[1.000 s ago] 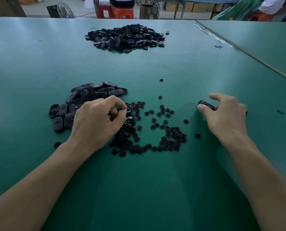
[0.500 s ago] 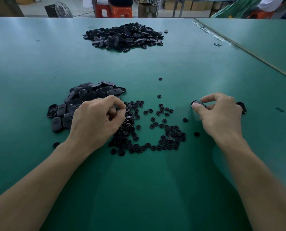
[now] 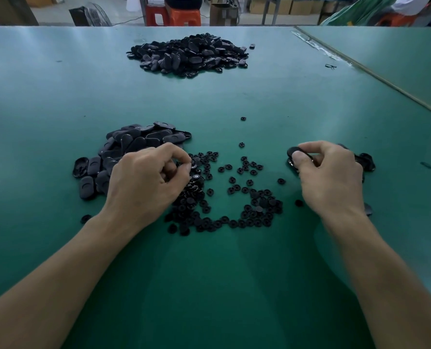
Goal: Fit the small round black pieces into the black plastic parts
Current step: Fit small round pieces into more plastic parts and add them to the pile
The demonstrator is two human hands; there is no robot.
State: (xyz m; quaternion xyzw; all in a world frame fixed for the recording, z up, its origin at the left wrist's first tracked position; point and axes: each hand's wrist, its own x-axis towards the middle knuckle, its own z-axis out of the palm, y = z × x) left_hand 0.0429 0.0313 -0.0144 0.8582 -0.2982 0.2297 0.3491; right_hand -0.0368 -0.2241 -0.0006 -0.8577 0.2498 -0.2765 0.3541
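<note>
Two hands working | left hand (image 3: pixel 146 182) seemingly pinching a piece (image 3: pixel 193 166) | right hand (image 3: pixel 332 177) gripping a part (image 3: pixel 293 152) | step: picking up | next, likely: aligning and pressing piece into part

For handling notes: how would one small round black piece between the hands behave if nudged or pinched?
Probably light and stiff: the small round black pieces lie flat like thin moulded discs. Nudged, one would likely slide on the green table, not roll. Its size probably needs a fingertip pinch.
</note>
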